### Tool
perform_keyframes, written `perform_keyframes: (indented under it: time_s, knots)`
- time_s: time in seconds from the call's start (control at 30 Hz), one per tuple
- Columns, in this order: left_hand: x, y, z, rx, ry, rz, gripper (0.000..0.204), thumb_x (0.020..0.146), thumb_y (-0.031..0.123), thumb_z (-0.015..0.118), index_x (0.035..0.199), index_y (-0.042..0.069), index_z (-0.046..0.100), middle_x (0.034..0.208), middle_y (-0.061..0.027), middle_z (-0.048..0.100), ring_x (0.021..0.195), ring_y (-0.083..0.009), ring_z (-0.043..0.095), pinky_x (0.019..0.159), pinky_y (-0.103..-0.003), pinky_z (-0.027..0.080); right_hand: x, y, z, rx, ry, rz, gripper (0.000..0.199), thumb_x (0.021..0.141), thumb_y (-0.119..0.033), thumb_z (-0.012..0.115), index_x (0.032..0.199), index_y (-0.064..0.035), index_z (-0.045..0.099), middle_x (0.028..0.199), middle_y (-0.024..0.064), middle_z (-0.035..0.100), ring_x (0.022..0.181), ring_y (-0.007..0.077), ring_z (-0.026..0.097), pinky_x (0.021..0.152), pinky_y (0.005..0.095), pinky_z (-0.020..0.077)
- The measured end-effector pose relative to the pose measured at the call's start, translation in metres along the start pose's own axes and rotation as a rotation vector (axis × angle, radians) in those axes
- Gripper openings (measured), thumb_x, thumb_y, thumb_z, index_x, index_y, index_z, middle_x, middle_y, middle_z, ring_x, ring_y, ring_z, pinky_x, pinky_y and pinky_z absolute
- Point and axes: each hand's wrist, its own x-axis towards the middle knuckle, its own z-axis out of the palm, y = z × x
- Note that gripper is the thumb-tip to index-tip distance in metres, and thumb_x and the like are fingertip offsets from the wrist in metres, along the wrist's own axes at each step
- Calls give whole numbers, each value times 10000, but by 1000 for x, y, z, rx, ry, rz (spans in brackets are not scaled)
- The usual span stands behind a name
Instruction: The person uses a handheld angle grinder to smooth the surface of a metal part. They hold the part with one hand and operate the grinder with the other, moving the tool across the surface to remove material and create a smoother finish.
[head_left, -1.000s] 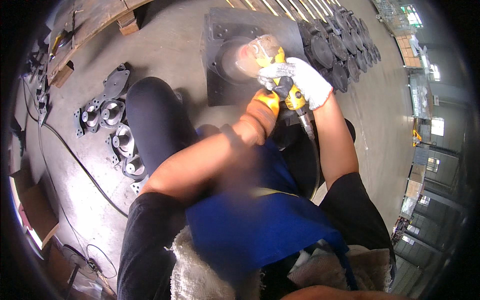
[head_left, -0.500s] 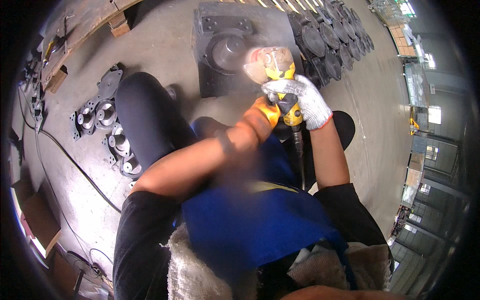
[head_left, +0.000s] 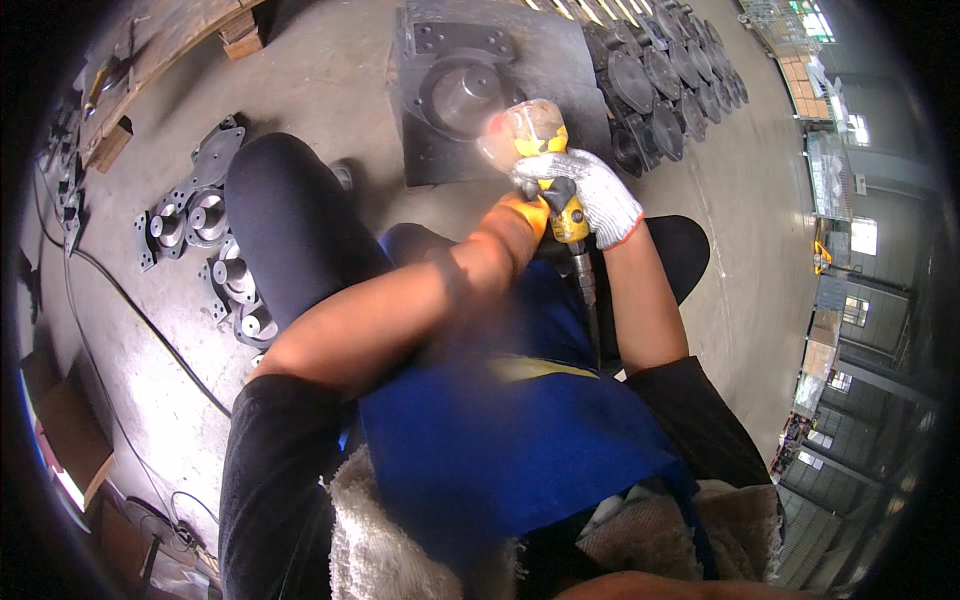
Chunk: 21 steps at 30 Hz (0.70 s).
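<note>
Yellow under both gloves: grips a grinder (head_left: 571, 224) two-handed, out in front of the knees, with the guard (head_left: 540, 120) above the near right part of a dark board (head_left: 430, 168). Wraps the white-gloved right hand (head_left: 592, 190) over the body from the right, fingers curled across it just behind the guard. Clasps the lower left side of the grinder with the orange-gloved left hand (head_left: 522, 215), close beside a black part (head_left: 562, 192) and near the right hand's fingertips. Points the blurred disc (head_left: 496, 147) leftward, near a dark metal plate (head_left: 465, 95) with a raised round centre, lying on the board; cannot tell, through the blur, whether disc and plate touch. Trails a metal hose coupling (head_left: 583, 272) from the grinder's rear, back toward the lap. Bends both dark-clad knees (head_left: 285, 205), with a blue apron (head_left: 520, 430) below. Has rows of round metal parts (head_left: 665, 85) beyond the board on the right, set close together; past the left knee, has more metal parts with bright cylindrical centres (head_left: 207, 216) on the concrete floor (head_left: 330, 95). Farther left, has a black cord (head_left: 150, 322) running across the floor and, at the upper left, a wooden platform (head_left: 165, 60) bearing a yellow-handled tool (head_left: 98, 85).
</note>
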Motion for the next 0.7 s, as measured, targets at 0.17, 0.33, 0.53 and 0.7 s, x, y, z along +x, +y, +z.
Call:
perform_keyframes:
  time_s: [0.17,0.33,0.53,0.7]
  knots:
    - [6,-5,0,-22,-22,-45,167,811,88,617,955,111,700,986,-113,700,932,-264,671,831,-337,526,9,4,-3,-49,-51,-13,306,921,-158,493,1048,56,671,982,117,695,915,182,654,874,305,499]
    - [9,-5,-18,8,-129,-79,189,832,81,585,983,105,698,1009,-115,698,949,-260,668,842,-327,523,16,10,-1,25,-41,19,319,933,-150,467,1083,56,658,1030,124,691,948,183,654,892,308,496]
    - [16,-24,31,-48,194,131,225,830,84,555,1024,79,668,1041,-118,681,970,-265,653,866,-339,504,11,-4,-3,-3,29,9,291,919,-159,525,1058,51,670,986,116,695,894,179,663,832,299,519]
    - [10,-14,21,-293,219,85,292,801,113,570,1084,64,622,1088,-135,650,1010,-271,631,898,-341,476,4,-6,-1,98,117,47,277,903,-168,570,1023,56,681,942,124,698,845,182,671,786,290,535]
